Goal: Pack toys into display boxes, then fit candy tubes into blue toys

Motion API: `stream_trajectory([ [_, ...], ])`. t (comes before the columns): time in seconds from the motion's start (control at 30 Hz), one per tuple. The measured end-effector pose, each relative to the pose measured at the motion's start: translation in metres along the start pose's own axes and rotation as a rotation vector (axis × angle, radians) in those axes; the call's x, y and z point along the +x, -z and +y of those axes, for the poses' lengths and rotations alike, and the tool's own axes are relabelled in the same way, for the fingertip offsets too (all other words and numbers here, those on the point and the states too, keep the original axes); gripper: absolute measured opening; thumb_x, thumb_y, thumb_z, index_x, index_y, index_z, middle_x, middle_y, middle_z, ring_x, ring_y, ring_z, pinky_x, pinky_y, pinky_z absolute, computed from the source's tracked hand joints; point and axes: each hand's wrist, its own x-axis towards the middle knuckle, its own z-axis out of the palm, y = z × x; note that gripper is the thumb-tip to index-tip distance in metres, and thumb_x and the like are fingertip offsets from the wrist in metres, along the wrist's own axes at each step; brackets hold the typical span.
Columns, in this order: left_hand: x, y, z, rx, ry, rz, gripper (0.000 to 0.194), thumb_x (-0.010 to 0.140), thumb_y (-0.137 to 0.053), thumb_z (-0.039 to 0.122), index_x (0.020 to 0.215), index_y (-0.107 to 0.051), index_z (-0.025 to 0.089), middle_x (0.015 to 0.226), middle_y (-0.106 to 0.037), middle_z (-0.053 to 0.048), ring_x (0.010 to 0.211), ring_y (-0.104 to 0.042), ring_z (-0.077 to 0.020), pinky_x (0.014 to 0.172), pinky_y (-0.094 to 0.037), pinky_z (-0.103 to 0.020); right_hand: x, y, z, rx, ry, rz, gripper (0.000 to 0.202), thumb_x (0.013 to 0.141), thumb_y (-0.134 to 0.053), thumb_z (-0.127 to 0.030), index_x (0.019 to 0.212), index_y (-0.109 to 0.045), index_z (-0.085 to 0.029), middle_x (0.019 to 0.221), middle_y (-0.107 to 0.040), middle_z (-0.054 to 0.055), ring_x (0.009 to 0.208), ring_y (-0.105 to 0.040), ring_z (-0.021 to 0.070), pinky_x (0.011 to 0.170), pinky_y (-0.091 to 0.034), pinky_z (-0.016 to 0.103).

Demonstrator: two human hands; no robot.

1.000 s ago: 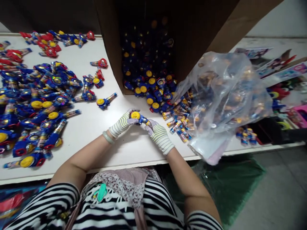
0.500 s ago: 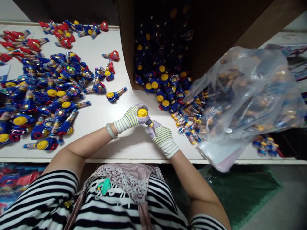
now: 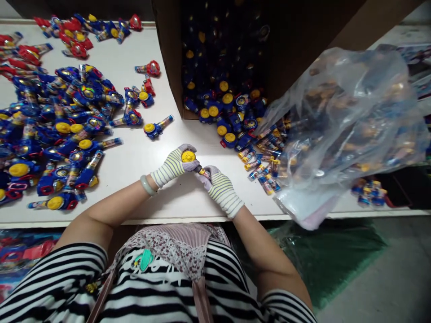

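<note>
My left hand (image 3: 175,165), in a striped glove, is closed round a blue toy watch (image 3: 188,156) with a round yellow face. A small printed tube (image 3: 204,172) extends from the watch toward the lower right, and my right hand (image 3: 222,188), gloved too, pinches it. The two hands almost meet above the white table (image 3: 175,204). Nearest on the left lies a blue watch with a tube attached (image 3: 154,130). Loose printed tubes (image 3: 257,172) lie to the right of my right hand.
A large pile of blue watches (image 3: 67,121) covers the table's left, with red ones (image 3: 76,47) behind. An open cardboard box (image 3: 170,58) of blue watches stands at the back. On the right, a clear plastic bag (image 3: 350,116) of tubes reaches over the front edge.
The whole view has shifted slightly, so most things appear a little further left and higher. Both hands keep their hold on the watch and tube, with more of the tube's print showing.
</note>
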Motion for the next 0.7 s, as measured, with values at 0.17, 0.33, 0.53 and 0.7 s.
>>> stream_trajectory([
  [0.17, -0.006, -0.003, 0.001, -0.104, -0.043, -0.13, 0.046, 0.064, -0.079, 0.036, 0.101, -0.059, 0.018, 0.083, -0.063, 0.0, 0.07, -0.061, -0.014, 0.064, -0.052, -0.026, -0.004, -0.01, 0.008, 0.485, -0.064, -0.341, 0.052, 0.095, -0.03, -0.066, 0.086, -0.055, -0.021, 0.06, -0.045, -0.003, 0.047, -0.034, 0.0111, 0.047, -0.036, 0.024],
  [0.33, -0.001, 0.004, 0.005, 0.062, -0.023, -0.13, 0.045, 0.064, -0.078, 0.035, 0.102, -0.06, 0.018, 0.086, -0.063, -0.001, 0.072, -0.06, -0.0154, 0.067, -0.052, -0.028, 0.0, -0.015, 0.003, 0.344, -0.162, -0.294, 0.054, 0.095, -0.029, -0.066, 0.1, -0.057, -0.021, 0.067, -0.053, 0.0, 0.051, -0.043, 0.0139, 0.05, -0.039, 0.025],
  [0.53, -0.005, 0.004, -0.001, -0.006, -0.022, -0.102, 0.044, 0.063, -0.077, 0.037, 0.1, -0.06, 0.018, 0.081, -0.063, 0.0, 0.069, -0.06, -0.0145, 0.064, -0.051, -0.027, -0.003, -0.021, 0.003, 0.541, -0.162, -0.337, 0.047, 0.088, -0.046, -0.067, 0.09, -0.056, -0.021, 0.06, -0.046, -0.004, 0.046, -0.034, 0.0103, 0.045, -0.03, 0.023],
  [0.7, -0.015, 0.018, -0.006, -0.004, 0.024, -0.176, 0.056, 0.058, -0.08, 0.042, 0.105, -0.061, 0.017, 0.079, -0.063, -0.002, 0.067, -0.061, -0.0168, 0.063, -0.054, -0.03, 0.0, -0.056, 0.004, 0.87, -0.213, -0.634, 0.059, 0.091, -0.03, -0.074, 0.09, -0.056, -0.021, 0.048, -0.027, -0.011, 0.036, -0.018, 0.0083, 0.037, -0.024, 0.022],
])
